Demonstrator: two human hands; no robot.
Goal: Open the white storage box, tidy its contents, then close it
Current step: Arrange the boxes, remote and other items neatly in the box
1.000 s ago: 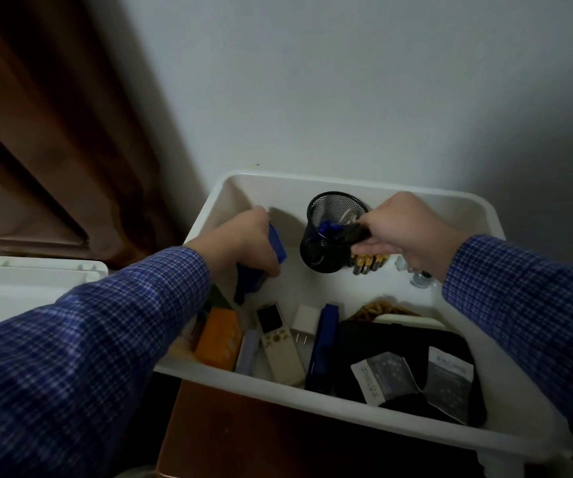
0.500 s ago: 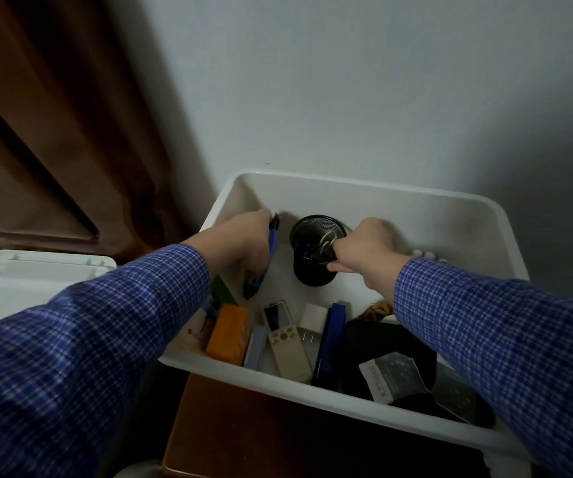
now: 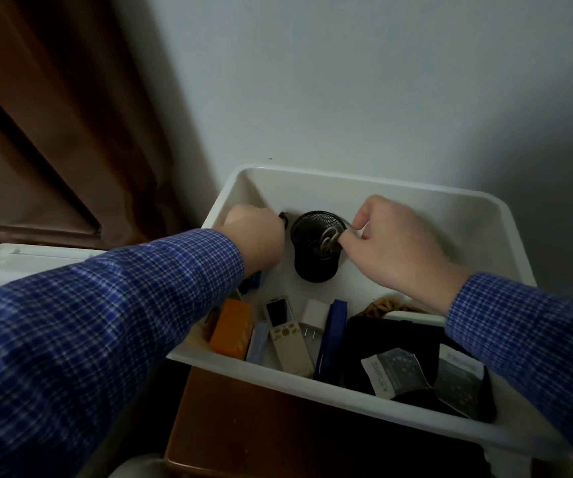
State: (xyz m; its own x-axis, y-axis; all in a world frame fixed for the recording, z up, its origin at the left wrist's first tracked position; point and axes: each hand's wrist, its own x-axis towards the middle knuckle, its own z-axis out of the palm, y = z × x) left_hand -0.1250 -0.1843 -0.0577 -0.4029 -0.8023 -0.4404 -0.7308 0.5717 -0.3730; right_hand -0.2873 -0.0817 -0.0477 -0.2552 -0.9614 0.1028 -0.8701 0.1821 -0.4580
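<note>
The white storage box [image 3: 381, 179] stands open against the wall. A black mesh cup [image 3: 312, 267] stands upright on its floor near the back wall, with a metal loop [image 3: 329, 240] showing inside. My right hand [image 3: 395, 250] pinches the cup's rim on its right side. Just left of the cup, my left hand [image 3: 257, 236] grips a blue tool [image 3: 255, 279]; its dark tip pokes out above my fist, and most of it is hidden. The box's white lid [image 3: 36, 260] lies to the left.
Along the box's near side lie an orange carton [image 3: 231, 327], a white remote [image 3: 286, 334], a white plug [image 3: 316, 313], a blue stapler [image 3: 333, 336] and a black pouch [image 3: 391, 343] with two packets [image 3: 393, 370]. A brown curtain [image 3: 54, 132] hangs left; a brown surface [image 3: 243, 426] lies below.
My right hand brought the tilted mesh cup down and left; it now stands upright by the back wall. My left hand carried the blue tool toward the back left corner.
</note>
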